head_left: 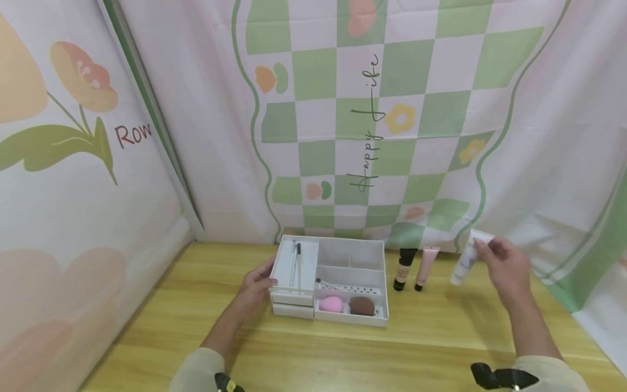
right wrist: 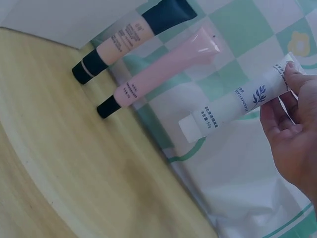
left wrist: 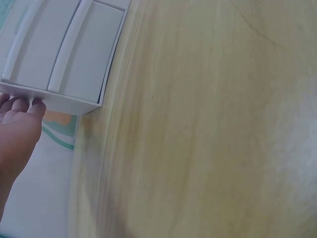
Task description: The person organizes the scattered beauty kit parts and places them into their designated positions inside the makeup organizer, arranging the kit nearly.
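My right hand (head_left: 509, 269) pinches the upper, flat end of a white cosmetic tube (head_left: 467, 258), which tilts with its cap downward. In the right wrist view, the white tube (right wrist: 237, 101) shows a blue leaf print and hangs apart from the other tubes. A pink tube (head_left: 427, 267) and a black-and-beige tube (head_left: 403, 269) stand on their dark caps to its left. My left hand (head_left: 252, 288) rests its fingers against the left side of a white organizer box (head_left: 351, 246). The left wrist view shows fingertips touching that side wall, beside the drawer fronts (left wrist: 89, 54).
Two thin brushes (head_left: 296, 264) lie on the box's left top. Its other compartments hold another brush (head_left: 329, 285), a pink sponge (head_left: 331, 304) and a brown sponge (head_left: 362, 306). Behind the wooden table (head_left: 343, 359) hangs a green-and-white checkered curtain (head_left: 360, 141).
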### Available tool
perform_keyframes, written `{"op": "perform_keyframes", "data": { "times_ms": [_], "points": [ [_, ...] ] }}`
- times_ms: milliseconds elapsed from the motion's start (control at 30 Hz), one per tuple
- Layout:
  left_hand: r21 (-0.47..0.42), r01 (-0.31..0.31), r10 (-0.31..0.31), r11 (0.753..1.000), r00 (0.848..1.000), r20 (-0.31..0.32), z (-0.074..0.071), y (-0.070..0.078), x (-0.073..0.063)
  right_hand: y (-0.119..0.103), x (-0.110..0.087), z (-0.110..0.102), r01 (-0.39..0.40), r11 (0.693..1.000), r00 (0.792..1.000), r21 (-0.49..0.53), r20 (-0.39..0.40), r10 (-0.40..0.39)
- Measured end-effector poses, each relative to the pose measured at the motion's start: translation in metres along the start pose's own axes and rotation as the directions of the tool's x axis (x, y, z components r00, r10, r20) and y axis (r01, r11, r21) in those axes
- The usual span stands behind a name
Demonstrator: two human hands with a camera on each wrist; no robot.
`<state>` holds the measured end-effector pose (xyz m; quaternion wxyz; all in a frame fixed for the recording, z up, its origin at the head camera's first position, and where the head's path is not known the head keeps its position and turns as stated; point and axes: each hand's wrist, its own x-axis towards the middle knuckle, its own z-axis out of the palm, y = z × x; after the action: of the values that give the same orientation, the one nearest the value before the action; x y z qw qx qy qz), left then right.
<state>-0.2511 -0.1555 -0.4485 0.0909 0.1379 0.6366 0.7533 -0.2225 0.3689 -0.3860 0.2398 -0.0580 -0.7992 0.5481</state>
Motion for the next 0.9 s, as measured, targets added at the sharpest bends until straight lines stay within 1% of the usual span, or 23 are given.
{"op": "perform_keyframes", "data": {
  "times_ms": [133, 233, 300, 400, 467, 533, 700, 900],
  "points": [
    [-0.001, -0.006, 0.006, 1.000, 1.000, -0.004, 0.001, 0.001, -0.001, -0.014, 0.001, 0.001, 0.035, 0.999, 0.999, 0.031, -0.037, -0.034],
    [-0.002, -0.015, 0.015, 1.000, 1.000, -0.007, 0.001, 0.001, -0.001, -0.024, 0.000, 0.002, 0.047, 0.998, 0.998, 0.046, -0.049, -0.045],
    [-0.010, -0.012, 0.012, 1.000, 1.000, -0.011, 0.001, 0.001, -0.001, -0.029, -0.001, 0.003, 0.048, 0.996, 0.998, 0.081, -0.049, -0.044],
    [-0.019, -0.004, 0.004, 1.000, 1.000, -0.010, 0.001, 0.001, 0.000, -0.036, -0.002, 0.004, 0.060, 0.982, 0.997, 0.178, -0.052, -0.052],
    [-0.023, 0.001, -0.002, 1.000, 1.000, -0.010, 0.001, 0.001, 0.000, -0.040, -0.002, 0.006, 0.075, 0.968, 0.996, 0.241, -0.056, -0.063],
    [-0.018, 0.000, 0.000, 1.000, 1.000, -0.003, 0.001, 0.001, 0.000, -0.044, -0.003, 0.008, 0.092, 0.957, 0.995, 0.274, -0.055, -0.080],
    [-0.009, 0.004, -0.004, 1.000, 1.000, 0.005, 0.000, 0.001, 0.000, -0.056, -0.006, 0.012, 0.125, 0.944, 0.992, 0.304, -0.051, -0.115],
    [-0.002, 0.010, -0.010, 1.000, 1.000, 0.006, 0.000, 0.002, -0.001, -0.072, -0.008, 0.019, 0.161, 0.911, 0.986, 0.379, -0.032, -0.161]
  ]
}}
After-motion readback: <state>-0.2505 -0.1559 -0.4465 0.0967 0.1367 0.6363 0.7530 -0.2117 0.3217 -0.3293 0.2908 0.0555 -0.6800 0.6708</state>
